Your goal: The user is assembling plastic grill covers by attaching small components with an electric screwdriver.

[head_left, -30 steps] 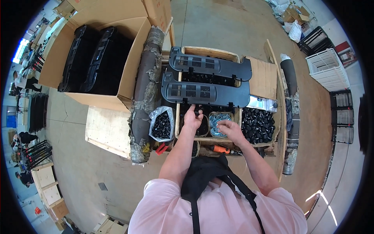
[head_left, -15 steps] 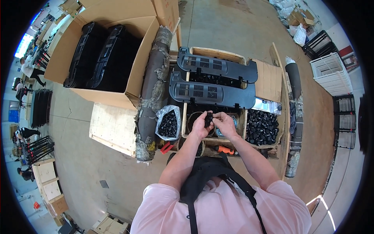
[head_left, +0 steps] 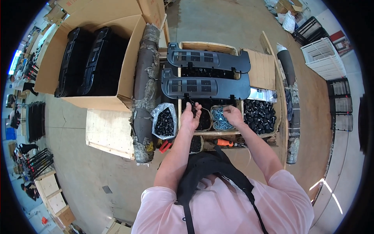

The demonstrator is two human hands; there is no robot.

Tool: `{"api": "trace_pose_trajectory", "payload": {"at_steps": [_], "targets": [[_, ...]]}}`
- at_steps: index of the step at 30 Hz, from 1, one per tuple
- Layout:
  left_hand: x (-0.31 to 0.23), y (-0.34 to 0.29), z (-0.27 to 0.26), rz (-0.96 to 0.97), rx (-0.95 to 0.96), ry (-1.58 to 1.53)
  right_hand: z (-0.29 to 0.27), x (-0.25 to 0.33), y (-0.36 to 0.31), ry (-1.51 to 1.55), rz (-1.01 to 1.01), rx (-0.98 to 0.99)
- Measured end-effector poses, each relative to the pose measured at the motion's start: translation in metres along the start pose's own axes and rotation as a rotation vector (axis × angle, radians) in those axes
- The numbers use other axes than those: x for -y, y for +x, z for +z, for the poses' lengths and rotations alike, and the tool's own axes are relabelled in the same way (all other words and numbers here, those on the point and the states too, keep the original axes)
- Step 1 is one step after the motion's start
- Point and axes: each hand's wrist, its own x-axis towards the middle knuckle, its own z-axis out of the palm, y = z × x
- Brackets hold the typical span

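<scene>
Two dark grey plastic panels with vent slots lie one behind the other across a wooden parts box; the nearer panel (head_left: 230,86) is closest to my hands. My left hand (head_left: 190,118), palm up with curled fingers, holds a small black plastic part (head_left: 191,103) just below that panel's front edge. To its right, my right hand (head_left: 233,116) has its fingers pinched together at the edge of a bin of silver-blue screws (head_left: 221,122). What lies between those fingertips is hidden. A bin of small dark parts (head_left: 204,120) sits between the hands.
Black caps (head_left: 259,117) fill the right bin. A plastic bag (head_left: 164,121) of black parts stands left, beside a wrapped roller (head_left: 145,93). Below lie an orange power tool (head_left: 224,142) and red-handled tool (head_left: 165,146). A large carton (head_left: 128,58) holds more black panels.
My hands have moved apart. The left, with the small black part, is now at the nearer panel's front edge; the right has moved over to the screws. The whole view has shifted slightly.
</scene>
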Motion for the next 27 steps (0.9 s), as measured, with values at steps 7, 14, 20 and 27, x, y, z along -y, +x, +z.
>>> {"api": "trace_pose_trajectory", "payload": {"at_steps": [7, 14, 20, 27], "targets": [[-0.009, -0.015, -0.012, -0.097, 0.054, 0.424, 0.020, -0.006, -0.022, -0.643, -0.475, 0.107], [-0.037, -0.075, 0.001, -0.117, 0.360, 0.452, 0.077, 0.060, -0.006, -0.609, -0.530, 0.215], [-0.049, -0.125, -0.036, -0.164, 0.306, 0.463, 0.078, 0.067, 0.003, -0.598, -0.526, 0.257], [-0.044, -0.145, -0.057, -0.206, 0.290, 0.417, 0.018, 0.039, -0.002, -0.233, -0.041, -0.037]]}}
